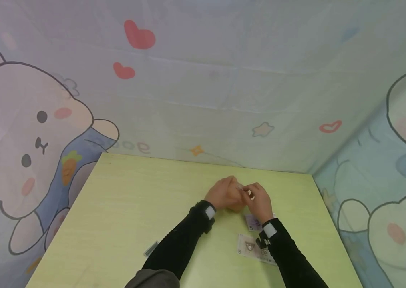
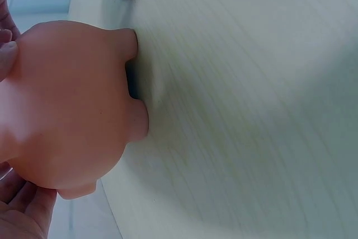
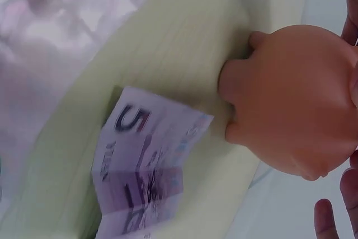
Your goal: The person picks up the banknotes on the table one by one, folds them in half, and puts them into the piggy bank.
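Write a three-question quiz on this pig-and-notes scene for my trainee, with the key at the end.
1. Multiple choice: which number is printed on the creased note?
a) 5
b) 20
c) 50

2. True or false: the left grip holds the creased note.

3. Compare: in the head view, which lies lower in the picture, the creased note or the other note?

Key:
1. a
2. False; it holds the pig.
3. The other note.
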Tool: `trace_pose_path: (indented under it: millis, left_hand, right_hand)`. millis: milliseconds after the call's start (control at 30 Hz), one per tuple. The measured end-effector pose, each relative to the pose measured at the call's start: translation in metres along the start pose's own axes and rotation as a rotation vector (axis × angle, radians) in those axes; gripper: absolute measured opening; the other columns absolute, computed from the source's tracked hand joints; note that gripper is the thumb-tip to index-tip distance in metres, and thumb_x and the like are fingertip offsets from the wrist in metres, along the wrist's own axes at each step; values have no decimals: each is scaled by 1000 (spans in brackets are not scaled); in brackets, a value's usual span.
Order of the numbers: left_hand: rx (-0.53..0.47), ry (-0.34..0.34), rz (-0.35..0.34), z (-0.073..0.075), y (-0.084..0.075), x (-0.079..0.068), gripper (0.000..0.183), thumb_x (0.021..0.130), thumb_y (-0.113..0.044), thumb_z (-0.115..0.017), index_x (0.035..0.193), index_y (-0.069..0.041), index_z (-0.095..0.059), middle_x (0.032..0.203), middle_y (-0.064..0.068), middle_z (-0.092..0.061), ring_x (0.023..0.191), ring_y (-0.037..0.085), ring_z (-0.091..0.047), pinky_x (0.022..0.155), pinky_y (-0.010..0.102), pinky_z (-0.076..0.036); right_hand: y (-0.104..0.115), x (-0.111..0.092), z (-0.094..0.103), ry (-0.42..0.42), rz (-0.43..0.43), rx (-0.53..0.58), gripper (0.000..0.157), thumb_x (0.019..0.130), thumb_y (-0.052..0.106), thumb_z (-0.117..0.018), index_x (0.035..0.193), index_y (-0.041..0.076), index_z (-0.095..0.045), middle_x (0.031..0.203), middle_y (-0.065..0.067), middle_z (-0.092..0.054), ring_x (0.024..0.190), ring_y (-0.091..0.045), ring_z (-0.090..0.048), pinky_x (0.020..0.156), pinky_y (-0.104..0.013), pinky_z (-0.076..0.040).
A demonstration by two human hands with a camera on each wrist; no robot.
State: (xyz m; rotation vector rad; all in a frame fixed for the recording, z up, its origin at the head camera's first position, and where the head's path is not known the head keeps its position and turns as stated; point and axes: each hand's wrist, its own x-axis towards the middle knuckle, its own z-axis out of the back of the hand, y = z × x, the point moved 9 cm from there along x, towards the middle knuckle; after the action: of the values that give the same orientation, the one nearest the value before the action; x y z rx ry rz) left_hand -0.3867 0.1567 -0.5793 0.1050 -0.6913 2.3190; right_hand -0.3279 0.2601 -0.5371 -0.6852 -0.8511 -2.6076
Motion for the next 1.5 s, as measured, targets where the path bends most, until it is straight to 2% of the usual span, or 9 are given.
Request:
trace_pose_path:
  millis: [267, 467, 600, 733, 867, 967, 1067, 1267, 1500]
  left_hand:
    - [1, 4, 2, -1, 2, 0, 29, 83, -67, -50, 97, -42, -56, 91, -13, -40, 77, 4, -43, 70, 20, -36]
    - [-100, -14, 94, 1, 10, -2, 38, 81, -65, -56, 93, -30, -46, 87, -14, -44, 75, 4, -47, 66, 20, -39]
    - [-135, -20, 116, 1, 12, -3, 36, 81, -61, -58, 93, -30, -43, 85, -13, -46, 74, 6, -47, 64, 21, -39]
    - [-163, -28, 121, 0, 14, -2, 36, 82, -62, -56, 91, -29, -44, 84, -12, -47, 72, 7, -48, 63, 21, -40]
    - [-167, -28, 125, -2, 15, -1, 44, 80, -70, -52, 91, -29, -45, 85, -13, -47, 73, 6, -48, 64, 21, -40]
    - [-125, -16, 99, -3, 12, -1, 46, 80, -74, -48, 93, -30, -46, 88, -14, -45, 76, 5, -47, 66, 20, -39]
    - [-74, -3, 52, -1, 5, -1, 40, 84, -70, -46, 94, -32, -50, 90, -15, -43, 77, 4, -45, 68, 19, -38]
    - [-13, 5, -20, 4, -5, -1, 35, 85, -70, -47, 108, -47, -59, 92, -16, -41, 81, 1, -42, 72, 19, -36]
    - [-23, 7, -5, 9, -7, -5, 37, 83, -72, -48, 109, -48, -58, 93, -17, -40, 82, 1, -42, 74, 17, -34]
  right_hand:
    - [8, -1, 3, -24, 61, -45, 13, 89, 26, -67, 98, 16, -67, 90, 4, -54, 75, -18, -54, 62, -30, -45]
    - [17, 3, 5, -44, 116, -88, 21, 86, 24, -70, 105, 16, -66, 92, 4, -55, 75, -15, -52, 62, -31, -44]
    - [26, 8, 7, -55, 165, -108, 27, 84, 20, -71, 109, 15, -63, 93, 4, -55, 76, -13, -50, 64, -32, -44]
    - [32, 12, 8, -78, 202, -129, 21, 83, 15, -72, 102, 14, -64, 90, 4, -54, 76, -14, -50, 65, -33, -43]
    - [30, 11, 8, -87, 198, -148, 17, 83, 11, -72, 97, 13, -64, 87, 3, -53, 75, -15, -51, 65, -35, -44]
    - [27, 5, 6, -90, 197, -165, 17, 82, 10, -72, 97, 13, -65, 86, 2, -54, 76, -17, -52, 66, -36, -45]
    - [26, -3, 5, -101, 218, -159, 21, 81, 13, -73, 101, 13, -66, 89, 1, -56, 79, -19, -53, 68, -37, -45]
    - [15, -18, -1, -53, 171, -137, 31, 86, 22, -68, 116, 16, -63, 111, -1, -54, 94, -21, -46, 74, -37, -42]
    - [11, -25, -1, -41, 110, -112, 30, 89, 24, -63, 118, 14, -62, 116, -1, -53, 97, -22, -45, 75, -38, -42]
